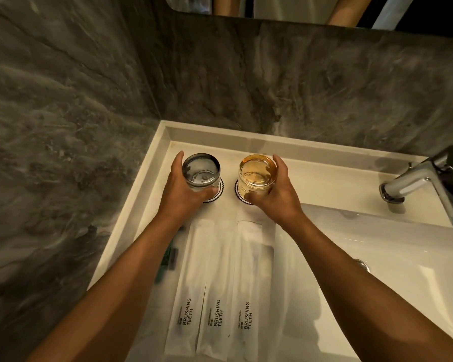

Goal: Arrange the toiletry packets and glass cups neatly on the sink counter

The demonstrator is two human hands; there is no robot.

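My left hand [179, 190] grips a grey-tinted glass cup [201, 171] that stands upside down on a round scalloped coaster [219, 192] at the back left of the white sink counter [324, 173]. My right hand [273, 194] grips an amber glass cup [256, 176], also upside down, on a second coaster [237, 192] just to the right. In front of the cups lie three white toiletry packets [215, 283] printed "BRUSHING TEETH", side by side and lengthwise. A green and dark small item [169, 259] lies left of the packets, partly hidden by my left forearm.
A chrome faucet [424, 176] stands at the right over the white basin [377, 257]. Dark marble walls [89, 100] close in the counter at left and back. A mirror edge [272, 9] runs along the top.
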